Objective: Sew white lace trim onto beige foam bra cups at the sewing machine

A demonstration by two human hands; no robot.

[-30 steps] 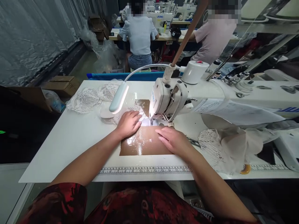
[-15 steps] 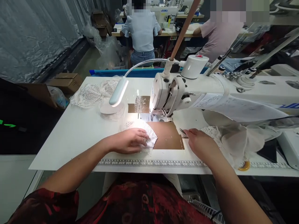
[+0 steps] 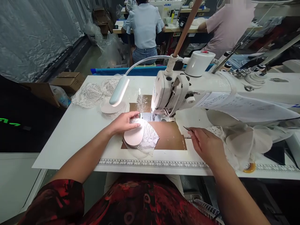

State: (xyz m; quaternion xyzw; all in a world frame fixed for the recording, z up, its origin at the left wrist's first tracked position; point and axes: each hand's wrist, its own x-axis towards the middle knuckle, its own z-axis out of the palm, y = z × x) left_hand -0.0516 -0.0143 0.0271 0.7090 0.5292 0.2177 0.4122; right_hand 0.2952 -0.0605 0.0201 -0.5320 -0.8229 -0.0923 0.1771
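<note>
pad (image 3: 133,137) now uncovered atop lace (image 3: 150,137) on brown sheet (image 3: 171,136): left hand (image 3: 127,122) shifted to far edge, thumb and fingers pinching it. layers exposed, clear of sewing machine (image 3: 161,93). right hand (image 3: 207,145) pinches pointed tool (image 3: 187,128).

Left hand (image 3: 126,122) has the far edge of a rounded cream pad (image 3: 134,136) between thumb and fingers, with a white lace piece (image 3: 150,137) just right of it, both over a shiny brown sheet (image 3: 171,134). Right hand's (image 3: 207,145) got a slim dark metal tool (image 3: 187,128), mostly hidden in the grip. White sewing machine (image 3: 164,90) sits just beyond, and more white lace (image 3: 87,95) is piled far left on the white tabletop (image 3: 70,137).
</note>
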